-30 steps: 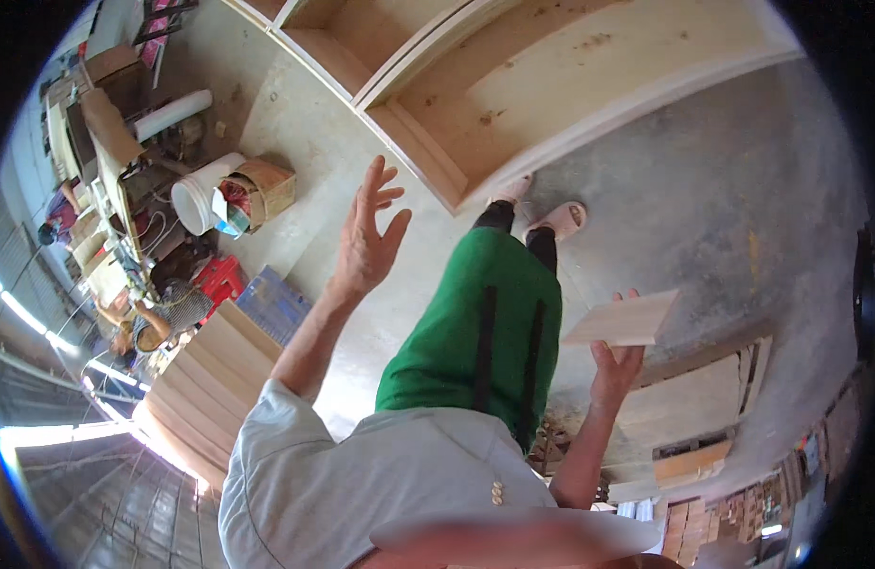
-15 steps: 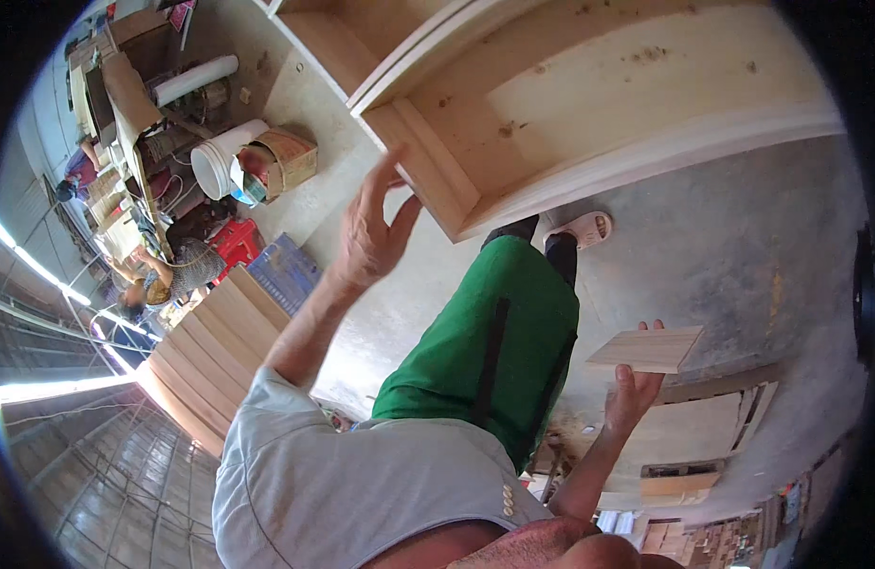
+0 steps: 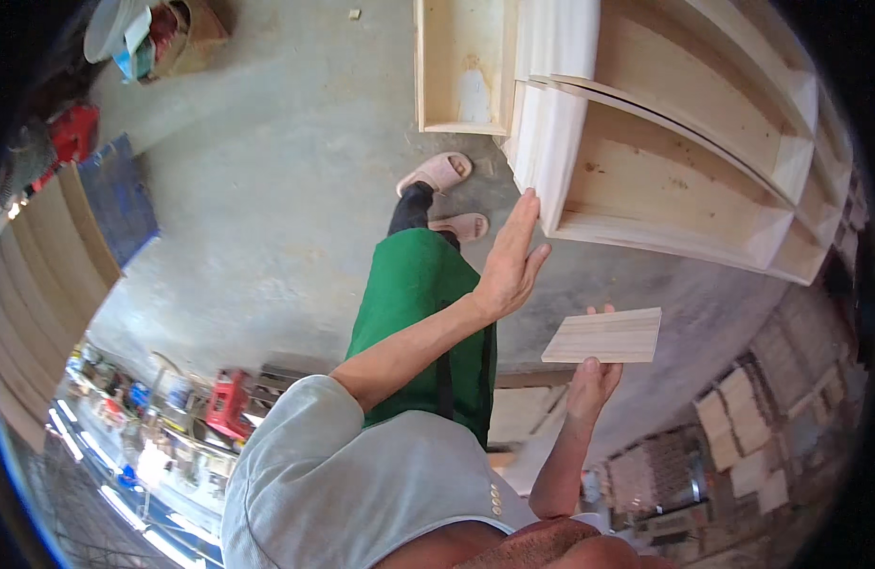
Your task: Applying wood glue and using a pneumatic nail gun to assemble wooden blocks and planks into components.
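Beside the body's right side, just above the grey floor (image 3: 276, 190), the right hand (image 3: 599, 377) is holding a small flat board (image 3: 603, 336). Board is sitting across this grip: thumb is pressing at the near long edge, fingertips are peeking past the far edge, and the palm is mostly hiding underneath. Both ends are sticking out beyond the fingers, one to the left, one to the right. Wide face is turning up toward the camera, pale with grain lines running lengthwise. Grip is spanning the board's width, closing on it from both long edges.

Left hand (image 3: 506, 272) is holding nothing; fingers are stretching forward together, thumb is standing apart. Its fingertips are reaching the near corner of the wooden drawers (image 3: 679, 175); can't tell whether they are touching. Board is lying to the right of this hand, well apart from it, and is staying clear of the drawers' lower edge.

A smaller drawer (image 3: 456, 57) is resting just left of the big ones. Pink slippers (image 3: 437, 173) are showing below it, past the green apron (image 3: 404, 294). Far left, a blue panel (image 3: 120, 199) is lying near a red stool (image 3: 74, 133).
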`<state>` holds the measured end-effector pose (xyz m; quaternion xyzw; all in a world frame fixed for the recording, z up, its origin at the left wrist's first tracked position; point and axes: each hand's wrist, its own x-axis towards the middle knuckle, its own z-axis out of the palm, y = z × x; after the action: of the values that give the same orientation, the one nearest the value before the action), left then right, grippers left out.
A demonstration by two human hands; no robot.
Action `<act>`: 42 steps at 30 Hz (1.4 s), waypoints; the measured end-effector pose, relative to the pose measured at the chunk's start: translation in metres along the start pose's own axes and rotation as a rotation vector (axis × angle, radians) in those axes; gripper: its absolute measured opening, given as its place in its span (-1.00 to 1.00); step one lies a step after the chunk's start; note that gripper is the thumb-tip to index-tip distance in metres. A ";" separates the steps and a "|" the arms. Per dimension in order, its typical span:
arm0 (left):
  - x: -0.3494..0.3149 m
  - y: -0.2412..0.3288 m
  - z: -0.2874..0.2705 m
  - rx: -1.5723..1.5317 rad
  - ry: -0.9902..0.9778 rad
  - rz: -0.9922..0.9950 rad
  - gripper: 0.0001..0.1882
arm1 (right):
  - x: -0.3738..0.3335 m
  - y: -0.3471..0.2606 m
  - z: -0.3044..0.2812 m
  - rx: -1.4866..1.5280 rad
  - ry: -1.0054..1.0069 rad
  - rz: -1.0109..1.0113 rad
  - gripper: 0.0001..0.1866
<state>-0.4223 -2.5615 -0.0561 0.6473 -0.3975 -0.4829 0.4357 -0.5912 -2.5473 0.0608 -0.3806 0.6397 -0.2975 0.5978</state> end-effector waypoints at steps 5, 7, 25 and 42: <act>-0.007 -0.014 0.005 -0.071 0.037 0.047 -0.23 | 0.008 -0.026 0.033 -0.075 -0.100 0.032 -0.07; -0.009 -0.017 0.005 -0.091 0.032 0.041 -0.22 | 0.008 -0.029 0.044 -0.089 -0.118 0.048 -0.05; -0.001 -0.022 -0.013 -0.079 -0.067 -0.035 -0.34 | -0.004 -0.046 0.059 -0.019 -0.069 0.036 -0.05; -0.028 -0.076 -0.142 0.304 -0.331 -0.337 -0.62 | -0.015 -0.094 0.028 0.237 -0.200 -0.031 -0.04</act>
<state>-0.2830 -2.4865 -0.0981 0.6745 -0.4180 -0.5825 0.1764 -0.5515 -2.5831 0.1444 -0.3448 0.5317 -0.3406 0.6946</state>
